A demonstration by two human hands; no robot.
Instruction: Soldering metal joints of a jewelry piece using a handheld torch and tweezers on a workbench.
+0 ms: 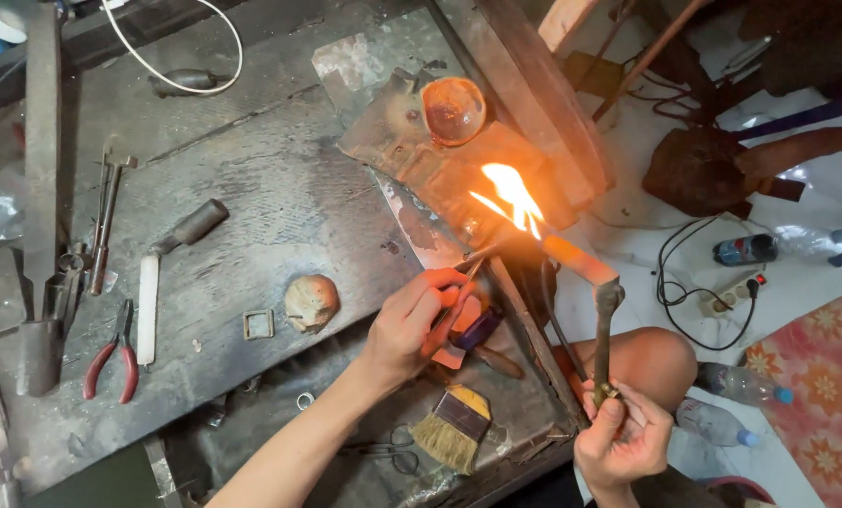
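Left hand fingers pinch red-handled pliers; flame just beyond.

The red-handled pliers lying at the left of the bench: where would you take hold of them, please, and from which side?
Grip the red-handled pliers by the two handles, coming from above at the near end. The handles splay apart toward the bench's near edge, and the dark jaws point away, close beside the white bar.

Worktop: rough, scorched grey surface. Torch: dull, tarnished metal. Brush: coarse straw bristles. Pliers: red plastic-coated handles. Bowl: glossy, rust-coloured.
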